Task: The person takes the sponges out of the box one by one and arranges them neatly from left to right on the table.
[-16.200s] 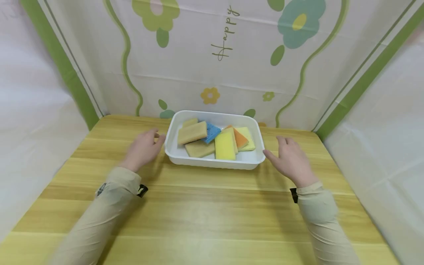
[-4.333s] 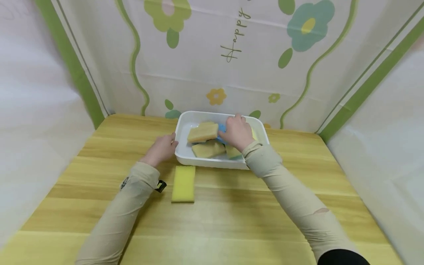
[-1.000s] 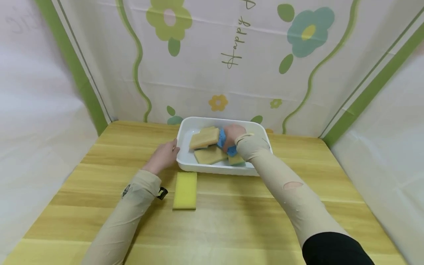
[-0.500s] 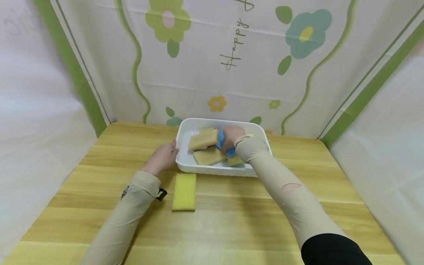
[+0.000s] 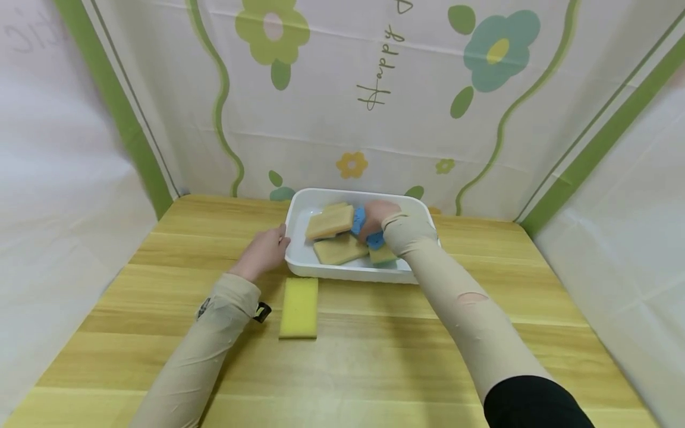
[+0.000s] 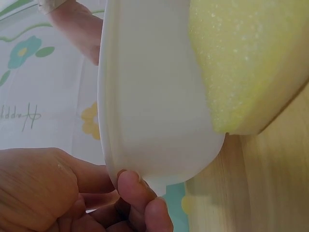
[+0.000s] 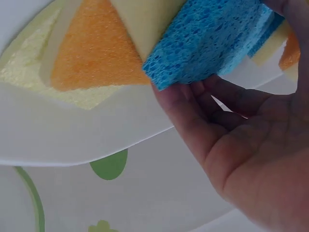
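Observation:
A white tray (image 5: 353, 273) near the back of the table holds several sponges. My left hand (image 5: 263, 254) grips its left end, thumb and fingers on the rim (image 6: 110, 121). Inside the tray, my right hand (image 5: 377, 215) pinches a blue sponge (image 7: 207, 43) between thumb and fingers. Left of that hand lie tan-topped sponges (image 5: 330, 222), stacked and overlapping. An orange sponge (image 7: 99, 48) and a pale yellow one (image 7: 21, 65) show in the right wrist view; the right hand and sleeve hide them from the head. A yellow sponge (image 5: 298, 308) lies on the table before the tray.
The wooden table (image 5: 342, 368) stretches toward me in front of the tray. A floral-printed white cloth (image 5: 321, 107) hangs right behind the tray, and white sheets stand along both sides.
The yellow sponge went from the tray to the table earlier. My left hand took the tray's end; my right reached in and now holds the blue sponge. Little has moved this last second.

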Demonstrator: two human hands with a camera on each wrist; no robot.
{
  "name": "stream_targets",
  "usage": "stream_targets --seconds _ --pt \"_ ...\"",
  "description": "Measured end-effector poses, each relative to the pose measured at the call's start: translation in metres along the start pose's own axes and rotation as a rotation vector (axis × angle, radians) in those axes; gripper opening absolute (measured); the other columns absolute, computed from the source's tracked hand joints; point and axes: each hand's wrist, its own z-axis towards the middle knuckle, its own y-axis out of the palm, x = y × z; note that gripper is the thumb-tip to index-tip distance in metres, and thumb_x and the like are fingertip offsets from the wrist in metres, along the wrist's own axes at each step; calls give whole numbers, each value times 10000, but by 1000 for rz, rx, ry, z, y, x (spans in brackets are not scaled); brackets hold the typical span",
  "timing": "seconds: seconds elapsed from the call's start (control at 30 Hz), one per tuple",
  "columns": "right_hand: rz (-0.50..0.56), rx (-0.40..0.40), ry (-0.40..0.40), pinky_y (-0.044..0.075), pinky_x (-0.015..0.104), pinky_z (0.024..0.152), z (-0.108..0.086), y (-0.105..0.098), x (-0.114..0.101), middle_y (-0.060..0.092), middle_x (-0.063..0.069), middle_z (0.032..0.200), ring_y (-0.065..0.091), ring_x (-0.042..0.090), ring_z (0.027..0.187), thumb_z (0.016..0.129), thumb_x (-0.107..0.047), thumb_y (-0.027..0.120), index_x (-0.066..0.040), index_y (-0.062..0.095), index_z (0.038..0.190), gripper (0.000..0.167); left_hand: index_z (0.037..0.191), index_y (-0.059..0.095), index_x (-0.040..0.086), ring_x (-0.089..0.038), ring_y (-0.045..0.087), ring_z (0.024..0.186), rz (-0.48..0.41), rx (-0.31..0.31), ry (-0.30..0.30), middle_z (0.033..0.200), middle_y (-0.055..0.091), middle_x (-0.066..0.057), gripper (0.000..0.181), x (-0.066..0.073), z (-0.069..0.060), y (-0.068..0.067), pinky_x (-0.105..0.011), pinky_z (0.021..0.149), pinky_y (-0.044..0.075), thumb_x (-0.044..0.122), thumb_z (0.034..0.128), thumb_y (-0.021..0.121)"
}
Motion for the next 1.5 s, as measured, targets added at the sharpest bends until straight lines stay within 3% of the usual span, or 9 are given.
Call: stream_targets --seconds 0.1,0.37,0.63,0.93,1.1,1.27,1.37,1.5 --pt "21 -8 24 480 362 656 -3 -4 2 623 57 888 556 222 786 630 -343 803 -97 651 879 383 1514 194 -85 -123 391 461 1 -1 1 796 541 -139 536 1 1 1 -271 456 390 156 1074 381" --pt "-18 78 80 505 418 710 -21 -19 3 615 123 1027 567 267 879 673 -437 794 -58 672 1013 523 1499 208 -112 -125 390 457 24 9 16 798 540 -145 528 4 2 2 -278 462 393 138 1069 384" --pt "120 144 115 488 431 693 -44 -30 -1 602 109 983 548 267 848 731 -375 761 -52 636 1021 452 1496 217 -115 -134 402 477 29 19 16 811 547 -146 522 2 1 3 -288 472 396 136 1069 383" --pt "193 271 188 489 452 692 -71 -31 -8 581 139 994 539 299 867 752 -426 718 -34 617 1124 550 1498 220 -108 -131 405 482 43 13 2 807 544 -142 523 2 1 1 -284 471 397 141 1069 384" --pt "224 342 192 472 410 635 -87 -28 -10 595 114 880 546 280 799 757 -468 726 -44 632 952 476 1495 215 -117 -133 396 482 36 7 7 918 585 -203 520 4 0 0 -288 472 398 134 1069 377" --pt "238 442 149 432 360 521 -107 -24 -16 572 80 700 533 244 649 766 -442 730 -77 586 688 400 1490 214 -127 -157 406 512 39 9 8 1242 552 -314 519 3 1 0 -312 495 414 130 1068 371" --pt "269 490 147 435 359 477 -124 -21 -24 571 94 692 540 243 618 751 -446 746 -81 580 647 414 1492 212 -123 -161 408 519 42 7 3 1345 485 -328 520 2 2 0 -316 504 420 133 1068 372" --pt "318 490 203 440 374 462 -144 -15 -36 543 118 752 531 257 644 744 -497 726 -84 572 631 456 1494 209 -119 -147 392 498 35 6 2 1357 474 -329 520 1 2 0 -308 492 418 130 1069 374"
